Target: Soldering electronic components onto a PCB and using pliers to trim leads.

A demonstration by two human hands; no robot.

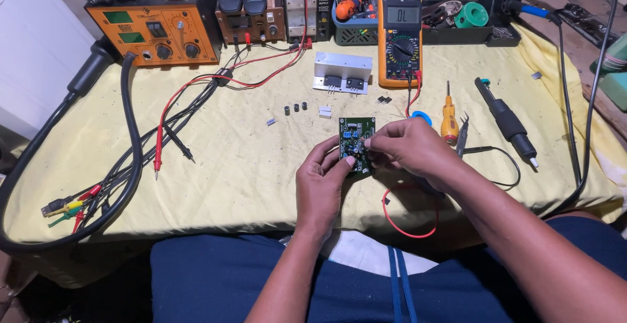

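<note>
- The person sits at a yellow-covered table and holds a small green circuit board up off the cloth, just in front of the chest.
- The left hand cradles the board from below, thumb curled up against its lower edge; the fingers are closed round it, not spread.
- The right hand comes in from the side, fingertips pinched together on a small part near the board's middle; what that part is, I cannot tell from here.
- To my eye this is seating or adjusting a component, so the left hand's grip should stay on the board's edges, clear of the tracks.
- I would keep the pinch light and straight, since thin leads probably bend easily.
- A yellow multimeter stands behind, a heatsink with two transistors beside it, three small black cylinders just left.
- A yellow-handled screwdriver and a black soldering handpiece lie to the right, within easy reach.
</note>
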